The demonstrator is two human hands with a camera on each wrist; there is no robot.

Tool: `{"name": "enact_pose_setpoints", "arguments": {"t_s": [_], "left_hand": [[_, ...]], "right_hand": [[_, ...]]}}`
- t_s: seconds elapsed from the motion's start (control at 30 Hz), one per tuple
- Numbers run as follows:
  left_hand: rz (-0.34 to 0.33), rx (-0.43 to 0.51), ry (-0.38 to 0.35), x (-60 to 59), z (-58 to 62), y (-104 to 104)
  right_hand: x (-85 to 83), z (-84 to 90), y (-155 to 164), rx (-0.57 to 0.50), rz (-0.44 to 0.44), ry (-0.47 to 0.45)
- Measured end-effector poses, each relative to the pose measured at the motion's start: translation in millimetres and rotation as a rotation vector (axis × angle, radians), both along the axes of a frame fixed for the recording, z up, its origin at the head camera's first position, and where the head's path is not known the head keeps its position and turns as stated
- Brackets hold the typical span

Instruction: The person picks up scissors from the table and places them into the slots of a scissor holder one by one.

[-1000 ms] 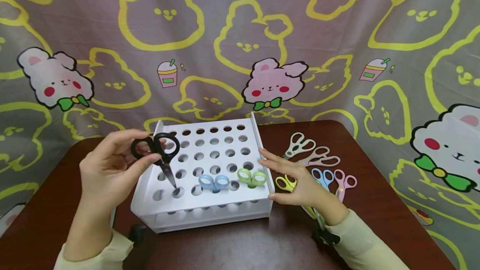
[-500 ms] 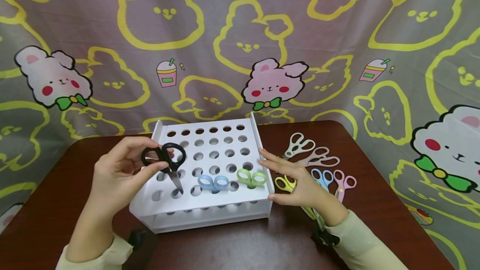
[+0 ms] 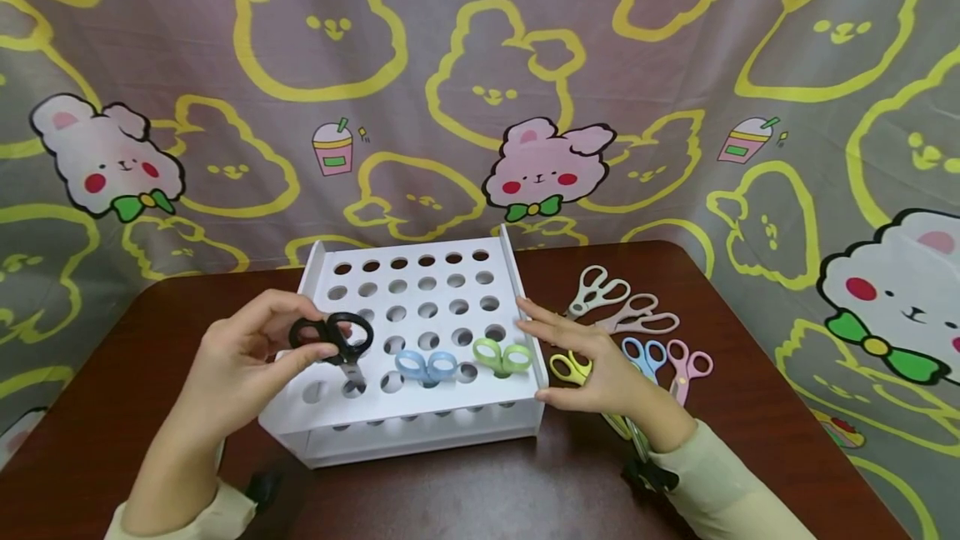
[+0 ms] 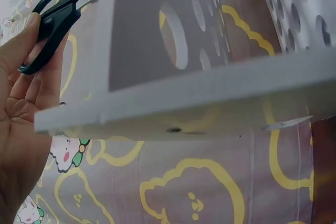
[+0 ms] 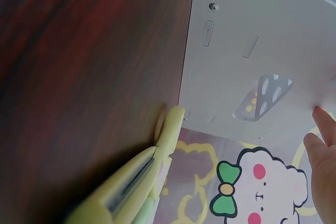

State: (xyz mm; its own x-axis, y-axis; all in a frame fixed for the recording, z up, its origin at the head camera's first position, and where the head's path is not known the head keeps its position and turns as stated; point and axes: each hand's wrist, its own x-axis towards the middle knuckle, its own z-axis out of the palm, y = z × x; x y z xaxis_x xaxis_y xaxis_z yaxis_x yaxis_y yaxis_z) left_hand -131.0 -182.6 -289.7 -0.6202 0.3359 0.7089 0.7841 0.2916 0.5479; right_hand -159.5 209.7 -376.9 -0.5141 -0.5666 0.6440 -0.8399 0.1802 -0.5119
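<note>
Two hands work at the rack (image 3: pixel 420 432): the left hand (image 3: pixel 240 365) pinches the black scissors (image 3: pixel 333 338), now sunk deeper into a front-row hole left of centre; the right hand (image 3: pixel 592 365), fingers straight, stays against the rack's right side.

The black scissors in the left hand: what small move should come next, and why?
Probably lower the black scissors further: the blades already enter a front-row hole of the white rack, but the handles held by the left hand sit higher than the seated blue scissors. The right hand steadies the rack's side.
</note>
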Motion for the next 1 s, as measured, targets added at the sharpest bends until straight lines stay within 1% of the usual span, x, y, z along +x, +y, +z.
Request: {"name": "enact_pose_setpoints", "arguments": {"t_s": [0.07,0.17,0.2,0.3,0.43,0.53,0.77,0.9,1.0], "left_hand": [[-0.033,-0.010,-0.013,-1.2,-2.7,-1.6],[-0.093,0.013,-0.016,-3.0,-7.7,-3.0],[-0.099,0.012,-0.024,-3.0,-8.8,-3.4],[-0.093,-0.015,-0.047,-1.7,-10.9,-4.4],[-0.055,-0.087,-0.079,1.7,-11.6,-6.1],[-0.073,-0.088,-0.092,2.6,-15.1,-6.3],[-0.190,-0.022,-0.095,-2.0,-26.0,-6.3],[-0.199,-0.010,-0.106,-2.6,-29.1,-5.5],[-0.169,-0.028,-0.114,-1.7,-30.3,-5.3]], "right_hand": [[0.2,0.2,0.1,0.001,-0.002,0.000],[0.4,0.3,0.4,0.002,-0.005,-0.001],[0.4,0.2,0.5,0.002,-0.006,-0.001],[0.6,0.0,0.5,0.002,-0.006,-0.003],[0.7,0.0,0.2,0.000,-0.003,-0.010],[0.5,-0.1,0.2,-0.001,-0.002,-0.010],[0.4,-0.6,0.5,0.000,-0.003,-0.014],[0.8,-0.3,0.5,0.004,-0.008,-0.021],[0.7,0.0,0.5,0.006,-0.010,-0.021]]}}
